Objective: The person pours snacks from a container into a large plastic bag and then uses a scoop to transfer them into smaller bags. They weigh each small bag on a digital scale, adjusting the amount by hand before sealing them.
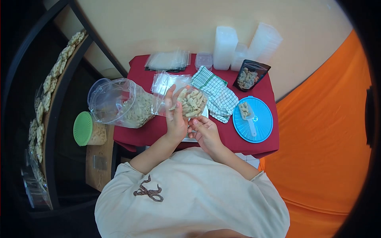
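Note:
My left hand (pixel 175 119) grips a clear plastic bag (pixel 192 102) partly filled with pale, finger-shaped snack pieces, its thumb across the front. The bag is tilted sideways above the table, with its unfilled end to the left. Just below it, my right hand (pixel 204 133) has its fingers curled in a pinch close to the bag's lower edge; what lies between the fingertips is too small to make out. Partly hidden behind the hands is a white, flat-edged object (pixel 189 139) on the table.
On the red-covered table (pixel 158 135), a big clear tub (pixel 119 105) with bagged snacks lies left. Flat plastic bags (pixel 168 60), a checked cloth (pixel 214 93), plastic containers (pixel 225 47) and a black pouch (pixel 251 75) stand behind. Right: a blue lid (pixel 262 125) bearing a scoop (pixel 246 112).

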A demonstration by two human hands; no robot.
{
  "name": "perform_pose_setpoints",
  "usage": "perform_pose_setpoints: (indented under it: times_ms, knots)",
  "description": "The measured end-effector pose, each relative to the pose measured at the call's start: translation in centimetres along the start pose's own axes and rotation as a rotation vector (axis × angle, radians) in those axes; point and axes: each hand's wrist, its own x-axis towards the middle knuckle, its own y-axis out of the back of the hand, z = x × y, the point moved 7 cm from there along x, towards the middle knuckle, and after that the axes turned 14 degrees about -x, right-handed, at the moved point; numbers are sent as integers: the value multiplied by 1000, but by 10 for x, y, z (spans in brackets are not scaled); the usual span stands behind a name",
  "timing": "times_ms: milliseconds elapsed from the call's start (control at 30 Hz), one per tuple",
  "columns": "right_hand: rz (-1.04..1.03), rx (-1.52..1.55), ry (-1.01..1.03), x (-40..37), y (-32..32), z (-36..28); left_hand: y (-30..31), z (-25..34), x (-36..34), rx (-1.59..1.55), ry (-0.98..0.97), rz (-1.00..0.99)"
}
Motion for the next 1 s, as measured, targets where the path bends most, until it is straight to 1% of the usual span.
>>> perform_pose_setpoints:
  times_ms: [67, 133, 200, 267, 367, 400, 433, 467, 500, 533, 567, 600, 633, 700, 733, 767, 800, 833, 867, 900, 933, 967, 1000]
  knots:
    - [-13, 20, -32, -3, 0, -2, -4, -2, -4, 17, 6, -9]
    - [3, 41, -23, -5, 2, -3, -10, -5, -8, 21, -24, -55]
    - [17, 60, -14, -11, 4, -4, -11, -6, -7, 2, -20, -55]
    - [42, -55, -35, -17, 5, -5, -11, -3, -3, -16, -22, -52]
    - [51, -123, -11, -23, 8, -6, -5, 5, 4, -44, 43, 11]
    - [38, -168, -1, -25, 8, -7, -6, 9, 4, -46, 40, 10]
    - [36, -171, -1, -26, 9, -6, -8, 9, 4, -69, 85, 1]
    - [-12, -211, -11, -26, 6, -5, -8, 8, 3, -91, 131, -8]
    - [-60, -250, -22, -27, 4, -3, -6, 10, 2, -92, 127, -6]
    - [-63, -252, -24, -27, 5, -3, -8, 9, 1, -163, 143, -53]
    - [-116, -364, -13, -27, 4, -4, -9, 10, -1, -234, 158, -99]
    - [-171, -476, -2, -27, 3, -5, -8, 11, -2, -234, 153, -93]
    - [-177, -476, -8, -27, 4, -6, -7, 10, -4, -288, 175, -86]
    - [-85, -638, 39, -25, 14, -13, -1, 14, -6, -337, 189, -75]
    - [-23, -575, 65, -21, 23, -14, 0, 18, -6, -339, 167, -137]
    - [-4, -493, 211, -18, 24, -21, 1, 22, -6, -340, 147, -202]
    - [16, -406, 358, -17, 22, -30, 6, 23, -7, -334, 143, -203]
    - [-30, -393, 395, -18, 19, -35, 11, 21, -9, -325, 154, -197]
    - [-32, -388, 401, -16, 16, -36, 16, 20, -9, -316, 167, -194]
    - [-65, -441, 400, -15, 9, -35, 20, 21, -8, -222, 159, -236]
    - [-96, -496, 399, -14, 2, -34, 26, 20, -6, -218, 162, -243]
    - [-178, -504, 382, -10, -4, -29, 27, 19, -6, -182, 174, -302]
    - [-174, -503, 389, -9, -7, -29, 25, 21, -7, -147, 184, -360]
